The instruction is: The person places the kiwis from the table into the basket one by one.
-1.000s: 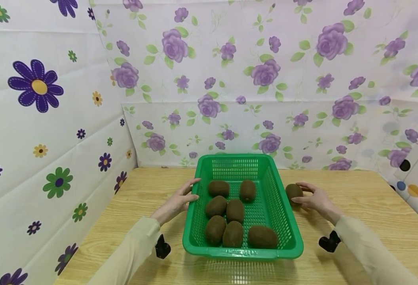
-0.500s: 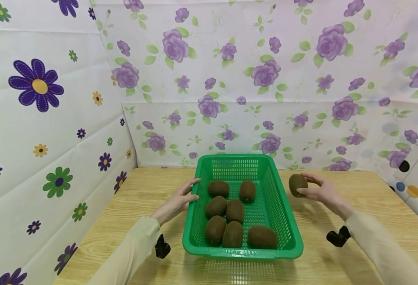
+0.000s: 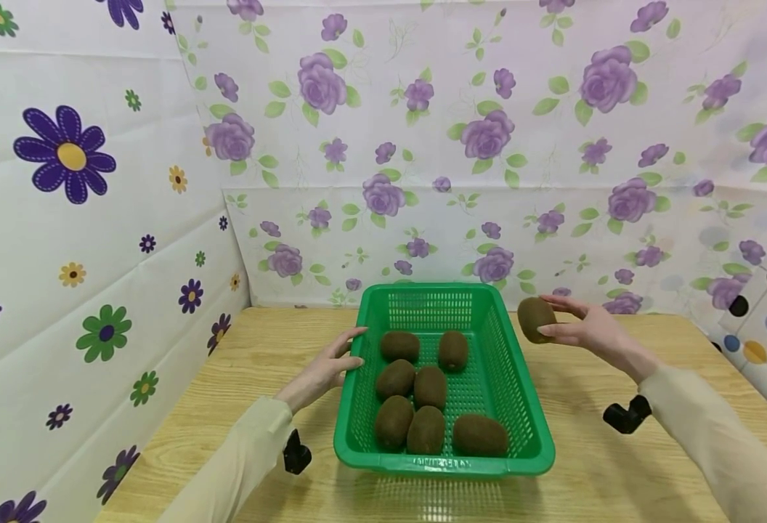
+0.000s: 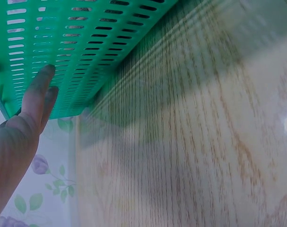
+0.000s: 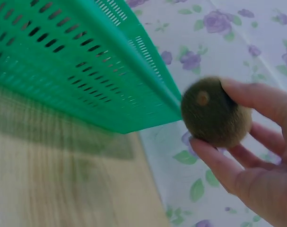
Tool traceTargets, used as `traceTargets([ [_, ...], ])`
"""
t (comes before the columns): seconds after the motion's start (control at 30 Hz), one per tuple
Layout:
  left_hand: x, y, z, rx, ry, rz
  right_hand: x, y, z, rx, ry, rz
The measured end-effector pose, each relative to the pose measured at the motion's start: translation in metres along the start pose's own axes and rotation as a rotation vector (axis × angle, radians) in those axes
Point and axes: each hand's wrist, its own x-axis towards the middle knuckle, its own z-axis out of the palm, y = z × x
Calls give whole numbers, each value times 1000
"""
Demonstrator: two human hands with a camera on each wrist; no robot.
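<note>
My right hand (image 3: 595, 334) holds a brown fuzzy kiwi (image 3: 536, 319) between thumb and fingers, raised off the table just outside the green basket's right rim. Up close in the right wrist view, the kiwi (image 5: 212, 112) shows its round end, with the fingertips around its sides. On the opposite side, my left hand (image 3: 321, 369) holds the left edge of the green plastic basket (image 3: 517, 363). Its fingers (image 4: 35, 94) lie against the perforated outer wall in the left wrist view. Several kiwis (image 3: 431, 387) lie inside the basket, mostly toward its left and front.
A light wooden table (image 3: 279, 341) carries the basket, with bare wood on both sides. Flowered sheets (image 3: 423, 145) hang behind it and to the left. A black wrist mount (image 3: 627, 415) sits under the right sleeve; another (image 3: 296, 452) is under the left.
The right hand has lifted the kiwi from the table beside the basket, first slightly rightward, then up and left toward the rim. The left hand and basket have stayed put.
</note>
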Motion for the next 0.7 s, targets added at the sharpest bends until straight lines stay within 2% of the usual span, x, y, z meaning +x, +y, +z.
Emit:
traceTargets([
  [0.37,2,-2,-1,8,6,6,14,-28,8,-166,-294,-75],
  [0.5,1,-2,-1,2,1,-2,22,-39,16,-215,-407,-81],
  [0.7,0,-1,0,-6,8,1,38,-53,34,-266,-527,-77],
])
